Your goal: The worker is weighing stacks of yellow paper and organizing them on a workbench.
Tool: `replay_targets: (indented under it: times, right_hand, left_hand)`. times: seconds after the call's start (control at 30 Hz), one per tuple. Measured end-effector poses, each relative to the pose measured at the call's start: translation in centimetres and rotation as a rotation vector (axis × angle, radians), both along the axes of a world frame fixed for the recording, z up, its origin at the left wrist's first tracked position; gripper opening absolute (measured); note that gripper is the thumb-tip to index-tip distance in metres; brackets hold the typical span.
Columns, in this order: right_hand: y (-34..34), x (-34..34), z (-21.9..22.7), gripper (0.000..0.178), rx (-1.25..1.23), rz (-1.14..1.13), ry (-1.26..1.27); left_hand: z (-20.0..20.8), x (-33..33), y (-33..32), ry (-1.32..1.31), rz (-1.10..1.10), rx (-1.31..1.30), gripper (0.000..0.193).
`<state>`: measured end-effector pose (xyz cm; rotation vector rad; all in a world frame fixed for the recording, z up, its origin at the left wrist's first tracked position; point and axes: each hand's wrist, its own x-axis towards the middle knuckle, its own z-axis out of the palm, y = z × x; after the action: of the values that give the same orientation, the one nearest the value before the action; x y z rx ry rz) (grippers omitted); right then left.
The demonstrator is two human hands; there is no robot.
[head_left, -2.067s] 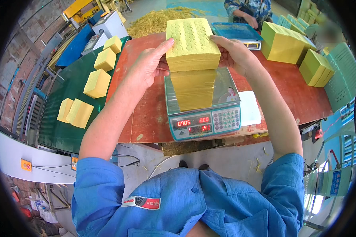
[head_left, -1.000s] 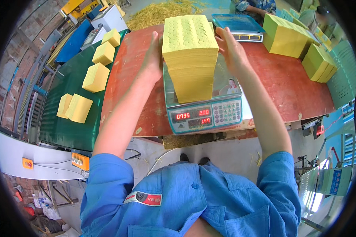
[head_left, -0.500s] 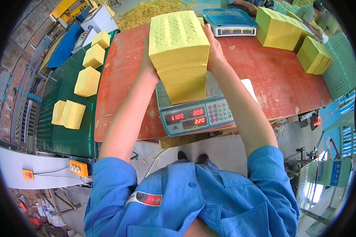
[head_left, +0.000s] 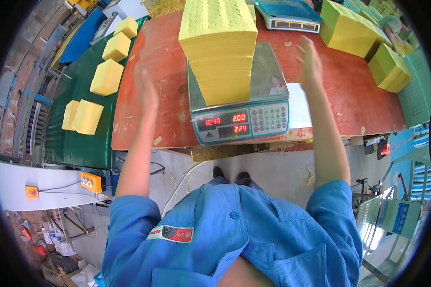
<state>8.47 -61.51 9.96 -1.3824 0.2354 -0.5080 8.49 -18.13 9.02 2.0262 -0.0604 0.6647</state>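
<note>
A tall stack of yellow paper sheets [head_left: 220, 57], with rows of curved marks pressed into its top, stands on the plate of a digital weighing scale [head_left: 268, 119]. The scale has lit red digits and a keypad at its near side. Left of the stack and apart from it, my left hand [head_left: 146, 93] is raised over the red table, its fingers stretched out and a little blurred. My right hand [head_left: 311, 64] hangs to the right of the scale with its fingers apart, holding nothing. Under my right forearm lies a white sheet [head_left: 299, 103].
Several yellow paper blocks [head_left: 107, 77] sit on a green conveyor belt [head_left: 81, 148] at the left. A second scale [head_left: 289, 16] and larger yellow stacks [head_left: 347, 31] occupy the far right of the red table [head_left: 172, 129]. Another person [head_left: 395, 28] is partly visible there.
Both hands have let go of the yellow paper stack and moved outward, left and right. The stack stays on the scale, whose digits have changed. The view has shifted slightly.
</note>
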Motion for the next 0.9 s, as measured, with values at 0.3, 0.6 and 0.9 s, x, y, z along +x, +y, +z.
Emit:
replay_targets:
  times: [0.3,0.6,0.9]
  right_hand:
    - [-16.0,-14.0,-15.8,0.044,-1.377,-0.366,0.507]
    - [-15.3,-14.5,-15.4,0.042,-1.500,-0.359,0.502]
    - [-15.2,-14.7,-15.3,0.042,-1.462,-0.350,0.502]
  left_hand:
    - [-16.1,-12.6,11.7,0.516,0.405,0.978,0.063]
    - [-16.2,-12.6,11.8,0.520,0.400,0.968,0.061]
    - [-16.3,-12.4,12.3,0.546,0.394,0.995,0.062]
